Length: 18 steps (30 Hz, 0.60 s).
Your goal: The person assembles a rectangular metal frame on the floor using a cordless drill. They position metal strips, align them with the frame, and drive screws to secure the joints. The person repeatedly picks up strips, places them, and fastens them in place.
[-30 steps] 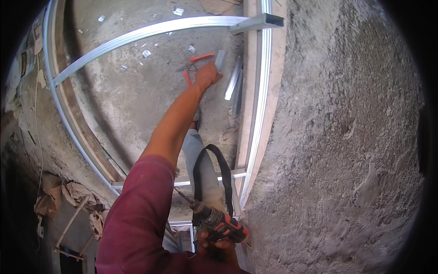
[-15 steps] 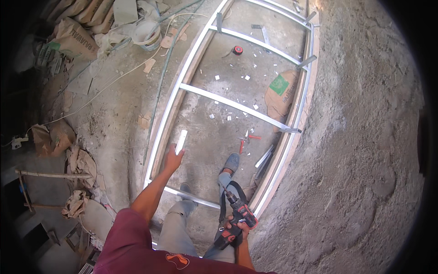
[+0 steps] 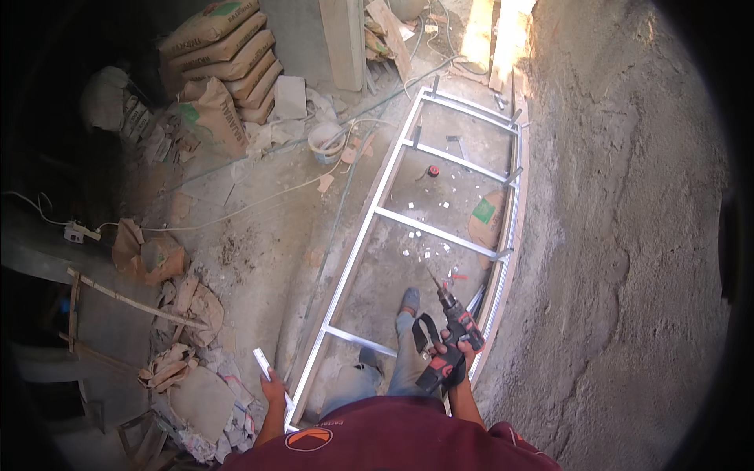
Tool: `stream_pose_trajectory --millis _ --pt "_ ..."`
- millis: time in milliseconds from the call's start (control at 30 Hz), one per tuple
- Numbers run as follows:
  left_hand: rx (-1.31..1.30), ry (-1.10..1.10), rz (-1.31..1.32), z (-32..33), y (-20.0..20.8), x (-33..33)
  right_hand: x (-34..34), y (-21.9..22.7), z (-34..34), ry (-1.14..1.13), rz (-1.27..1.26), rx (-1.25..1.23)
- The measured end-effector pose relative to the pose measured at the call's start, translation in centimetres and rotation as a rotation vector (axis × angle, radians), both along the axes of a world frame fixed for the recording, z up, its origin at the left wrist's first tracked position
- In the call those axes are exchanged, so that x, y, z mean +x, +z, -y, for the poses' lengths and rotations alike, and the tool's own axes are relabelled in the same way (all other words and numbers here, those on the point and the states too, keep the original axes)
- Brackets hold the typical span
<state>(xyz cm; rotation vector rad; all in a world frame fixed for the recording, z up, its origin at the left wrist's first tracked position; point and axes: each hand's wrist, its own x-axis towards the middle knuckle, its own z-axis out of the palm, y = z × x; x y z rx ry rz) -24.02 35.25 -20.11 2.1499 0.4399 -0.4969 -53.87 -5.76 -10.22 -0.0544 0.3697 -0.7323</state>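
My right hand (image 3: 465, 358) is wrapped round a red and black cordless drill (image 3: 462, 320), its bit pointing up and away from me over the frame. A black strap (image 3: 424, 330) hangs beside the drill. My left hand (image 3: 273, 388), low and to the left, grips a short white metal profile piece (image 3: 261, 362) just outside the frame's left rail. Beneath both hands lies a long silver metal frame (image 3: 436, 231) with several crossbars, and upright stubs stand along its right rail. My feet are inside the frame.
Inside the frame are a red tape measure (image 3: 433, 171), red-handled snips (image 3: 456, 276) partly behind the drill, white scraps and brown paper (image 3: 484, 224). Stacked sacks (image 3: 228, 59) and a white bucket (image 3: 326, 145) stand far left. A cable (image 3: 236, 216) crosses the floor. Rough wall (image 3: 597, 235) at right.
My left hand has moved left and nearer to me with the profile piece, from inside the frame to outside it. The drill has shifted up and right; my view has tilted toward the far end.
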Motion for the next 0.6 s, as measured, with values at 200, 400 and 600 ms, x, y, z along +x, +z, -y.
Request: stream_pose_trajectory --millis 200,400,600 --pt "-0.77 0.404 -0.247 12.0 5.3 9.8 6.5 2.1 3.3 0.086 0.039 0.003" --pt "-1.188 0.21 -0.216 33.3 13.0 24.1 14.1 1.4 10.7 0.324 0.003 0.043" --pt "-1.54 0.032 -0.259 44.5 17.4 31.1 19.6 5.7 16.8 0.484 -0.047 0.098"
